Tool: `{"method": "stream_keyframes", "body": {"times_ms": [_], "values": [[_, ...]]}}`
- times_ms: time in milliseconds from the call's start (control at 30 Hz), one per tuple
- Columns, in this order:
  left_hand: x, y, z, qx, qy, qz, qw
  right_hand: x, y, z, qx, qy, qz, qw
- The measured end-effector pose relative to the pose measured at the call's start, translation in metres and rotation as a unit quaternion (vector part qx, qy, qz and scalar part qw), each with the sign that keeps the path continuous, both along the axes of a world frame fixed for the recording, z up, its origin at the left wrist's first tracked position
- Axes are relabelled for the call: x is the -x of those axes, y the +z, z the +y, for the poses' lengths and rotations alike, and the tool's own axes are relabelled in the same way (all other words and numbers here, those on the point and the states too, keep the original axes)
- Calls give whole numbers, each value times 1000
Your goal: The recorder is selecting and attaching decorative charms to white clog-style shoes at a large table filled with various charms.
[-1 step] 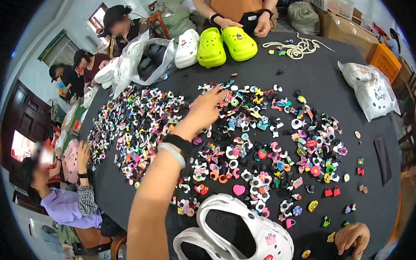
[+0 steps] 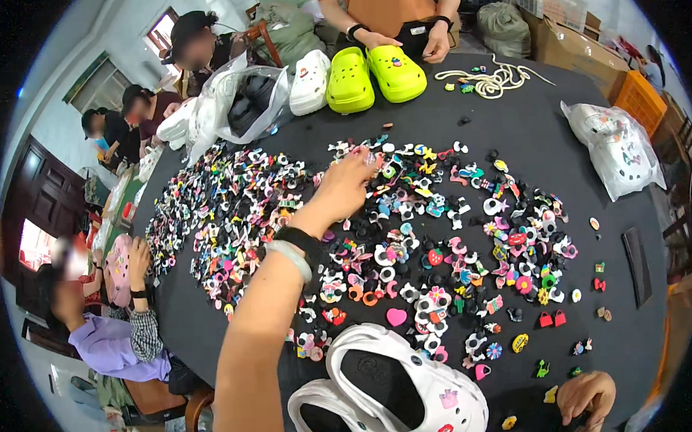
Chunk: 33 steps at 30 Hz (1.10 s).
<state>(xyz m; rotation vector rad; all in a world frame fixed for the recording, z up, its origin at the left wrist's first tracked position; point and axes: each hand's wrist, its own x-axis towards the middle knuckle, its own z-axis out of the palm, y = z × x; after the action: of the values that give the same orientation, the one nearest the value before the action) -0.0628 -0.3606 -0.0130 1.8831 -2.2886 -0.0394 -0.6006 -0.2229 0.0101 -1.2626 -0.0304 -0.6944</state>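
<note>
My left hand [image 2: 343,187] reaches across a wide pile of small shoe charms [image 2: 437,205]. Its fingers bend together at the pile's far side, with a small pinkish charm [image 2: 363,152] at the tips. A pair of white clogs [image 2: 435,373] stands at the near edge below my left forearm; pink and red charms sit on one upper. At the near right my right hand [image 2: 587,399] rests with curled fingers, and whatever they hold is hidden. Beside it lie a yellow charm [image 2: 550,394] and a round yellow flower charm [image 2: 509,423].
Lime-green clogs [image 2: 397,75] and a white clog [image 2: 309,84] stand at the far edge before a person in orange. Bagged white clogs [image 2: 614,149], a cord [image 2: 501,79] and a dark flat strip [image 2: 636,267] lie rightward. A person at left holds a pink clog [image 2: 119,269].
The fingers of my left hand have drawn in slightly, and a pinkish charm now shows at their tips. My right hand has stayed in place.
</note>
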Motion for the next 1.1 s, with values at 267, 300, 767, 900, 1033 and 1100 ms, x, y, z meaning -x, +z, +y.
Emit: {"method": "stream_keyframes", "body": {"times_ms": [267, 300, 767, 900, 1033, 1100], "values": [[-32, 29, 55, -75, 10, 38, 996, -6, 18, 4, -19, -15, -13, 1000], [-46, 34, 68, -56, 24, 66, 996, -8, 20, 5, -29, -11, -22, 999], [-37, 12, 41, -41, 32, 155, 987, -11, 19, 8, -33, -21, -2, 999], [-19, 14, 26, -78, 127, -115, 982, -9, 19, 9, -34, -27, 5, 999], [-95, 9, 60, 83, 233, -34, 968, -11, 15, 4, -36, 14, -1, 999], [-105, 7, 71, 85, 169, 89, 978, -10, 14, 9, -42, -12, 11, 999]]}}
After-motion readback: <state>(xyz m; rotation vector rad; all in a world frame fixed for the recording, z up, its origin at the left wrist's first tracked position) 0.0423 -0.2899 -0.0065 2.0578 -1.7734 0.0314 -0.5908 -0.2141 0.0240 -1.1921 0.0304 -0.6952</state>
